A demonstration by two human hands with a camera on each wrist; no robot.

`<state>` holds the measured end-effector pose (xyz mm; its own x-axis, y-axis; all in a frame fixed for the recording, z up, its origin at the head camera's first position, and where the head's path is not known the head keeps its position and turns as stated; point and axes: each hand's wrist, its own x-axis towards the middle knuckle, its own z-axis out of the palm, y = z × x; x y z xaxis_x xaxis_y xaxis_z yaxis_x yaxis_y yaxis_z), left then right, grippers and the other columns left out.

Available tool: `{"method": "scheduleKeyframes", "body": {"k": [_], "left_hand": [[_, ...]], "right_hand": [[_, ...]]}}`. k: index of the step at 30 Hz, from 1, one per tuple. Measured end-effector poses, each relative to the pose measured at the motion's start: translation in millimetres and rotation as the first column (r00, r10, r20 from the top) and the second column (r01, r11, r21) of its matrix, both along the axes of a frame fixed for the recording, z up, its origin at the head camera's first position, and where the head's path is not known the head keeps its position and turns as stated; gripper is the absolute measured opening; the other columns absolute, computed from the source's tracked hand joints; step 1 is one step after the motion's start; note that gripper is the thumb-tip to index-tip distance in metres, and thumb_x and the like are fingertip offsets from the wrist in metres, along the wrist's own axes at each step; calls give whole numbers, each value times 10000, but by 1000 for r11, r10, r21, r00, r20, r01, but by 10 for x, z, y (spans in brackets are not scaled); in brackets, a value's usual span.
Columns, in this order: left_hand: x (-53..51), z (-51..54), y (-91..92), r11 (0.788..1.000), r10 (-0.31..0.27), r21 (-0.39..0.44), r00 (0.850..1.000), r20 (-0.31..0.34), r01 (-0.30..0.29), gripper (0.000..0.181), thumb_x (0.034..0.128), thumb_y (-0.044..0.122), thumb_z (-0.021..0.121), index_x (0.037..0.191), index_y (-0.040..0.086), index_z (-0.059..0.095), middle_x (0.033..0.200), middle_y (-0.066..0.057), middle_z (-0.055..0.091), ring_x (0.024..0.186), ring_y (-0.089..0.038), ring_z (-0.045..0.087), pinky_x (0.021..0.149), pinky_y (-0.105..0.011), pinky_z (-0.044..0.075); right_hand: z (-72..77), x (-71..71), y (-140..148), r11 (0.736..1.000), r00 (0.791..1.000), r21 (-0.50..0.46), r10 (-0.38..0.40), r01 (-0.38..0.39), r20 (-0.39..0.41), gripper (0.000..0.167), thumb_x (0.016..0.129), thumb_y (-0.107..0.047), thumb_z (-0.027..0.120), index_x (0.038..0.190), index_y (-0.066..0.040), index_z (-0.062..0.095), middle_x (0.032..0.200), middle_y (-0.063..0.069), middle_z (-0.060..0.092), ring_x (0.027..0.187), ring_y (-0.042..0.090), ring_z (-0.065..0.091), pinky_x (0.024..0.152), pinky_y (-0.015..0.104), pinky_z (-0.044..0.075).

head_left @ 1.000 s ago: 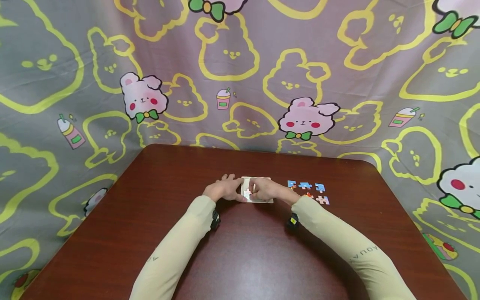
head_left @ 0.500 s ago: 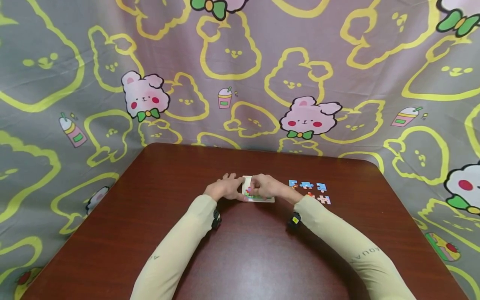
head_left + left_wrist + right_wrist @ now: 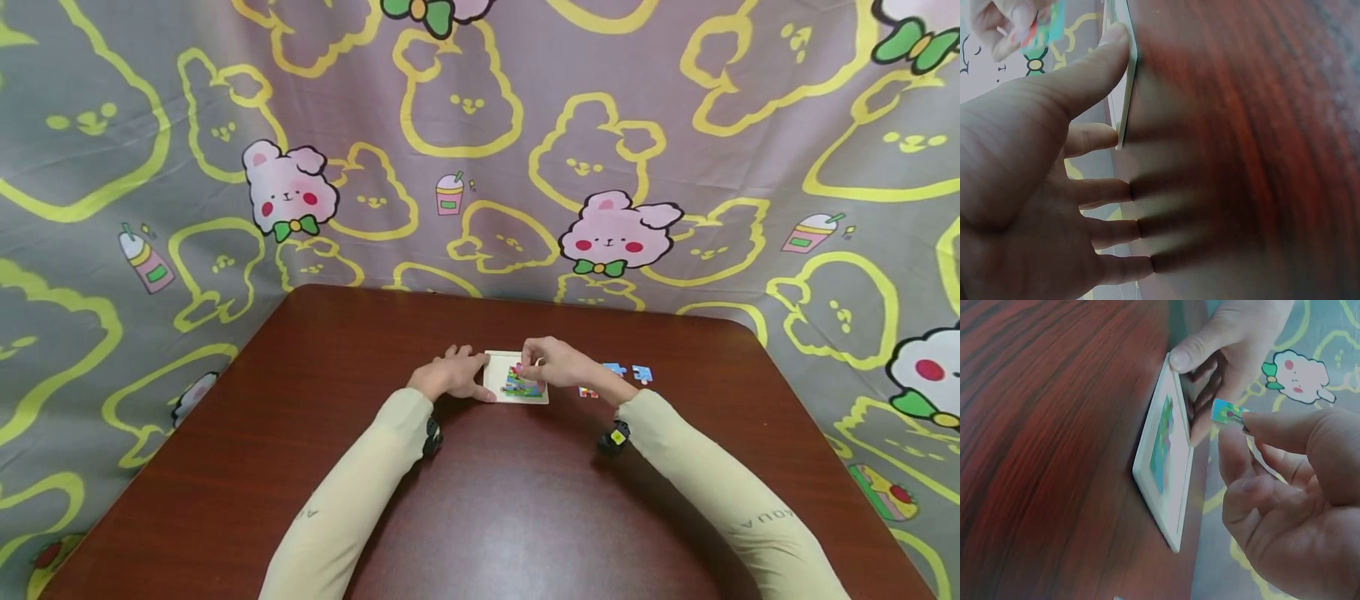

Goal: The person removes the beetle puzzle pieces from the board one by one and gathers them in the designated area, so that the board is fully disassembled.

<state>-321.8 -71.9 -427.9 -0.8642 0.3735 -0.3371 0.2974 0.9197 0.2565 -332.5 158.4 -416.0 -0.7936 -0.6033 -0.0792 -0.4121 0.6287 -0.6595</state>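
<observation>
A small pale puzzle tray (image 3: 495, 379) lies flat on the table, with joined colourful jigsaw pieces (image 3: 523, 386) in its right part and bare pale base at its left. My left hand (image 3: 452, 377) rests at the tray's left side. Its thumb presses the near corner, the index fingertip touches the edge farther back, and the other straight fingers reach down to the table. Above the tray's right part, my right hand (image 3: 558, 365) pinches a jigsaw piece (image 3: 1227, 412) between thumb and fingers. Blue, green and yellow show on that piece in the right wrist view.
To the right of the tray lie several loose jigsaw pieces (image 3: 642, 373), partly hidden behind the right forearm. The dark red-brown table (image 3: 480, 500) has a patterned curtain (image 3: 517, 167) hanging behind it.
My right hand has risen off the tray's left part and moved right, holding a piece. The tray's bare left part and joined pieces now show. My left hand has stayed still.
</observation>
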Motion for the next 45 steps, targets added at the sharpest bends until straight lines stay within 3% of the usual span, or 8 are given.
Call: {"method": "scheduleKeyframes", "body": {"k": [6,13,15,21,28,34,45], "left_hand": [[35,-20,-5,1000,-8,23,1000,19,7,859,890,578,630,1573,219,252,1639,-149,158,1519,-400,95,1199,-580,189],[47,5,2,999,-20,34,1000,12,20,853,898,565,628,1573,205,252,1640,-158,149,1520,-399,89,1199,-581,186],[49,6,-2,999,-21,35,1000,16,21,849,902,559,626,1574,204,248,1642,-161,141,1520,-405,81,1200,-587,178],[41,-3,-25,999,-16,39,1000,26,15,856,902,562,623,1578,210,233,1646,-161,121,1520,-413,61,1201,-596,159],[26,12,-36,999,-18,36,1000,13,18,858,900,567,625,1578,213,235,1647,-157,125,1522,-404,67,1203,-586,169],[21,34,-43,999,-10,38,1000,21,9,861,901,568,622,1580,220,225,1650,-153,113,1523,-405,54,1206,-586,158],[5,15,-24,1000,-12,30,1000,21,11,861,898,571,623,1579,223,229,1648,-151,125,1522,-404,63,1204,-583,167]], "right_hand": [[-9,94,215,999,999,-6,41,-41,30,150,948,-192,663,881,-103,562,746,188,667,593,342,658,461,284,446],[-10,139,423,999,998,-34,44,-42,50,153,934,-152,678,1018,-85,569,811,175,676,613,385,646,444,393,490],[-9,142,460,998,997,-29,54,-53,52,166,939,-144,669,1069,-74,595,811,154,679,626,411,642,443,361,486],[-15,163,542,997,996,4,73,-73,49,197,944,-123,650,1132,-63,644,807,133,677,545,211,583,454,260,464],[-19,190,658,997,997,23,72,-73,36,171,938,-143,665,1108,-123,655,781,48,668,536,174,585,491,336,527],[-18,213,762,995,994,39,89,-91,56,95,942,-153,662,1036,-136,670,736,106,653,497,161,568,477,402,535],[-80,236,951,985,976,118,101,-125,192,44,931,-97,655,904,-63,661,724,47,623,522,117,539,485,294,510]]}}
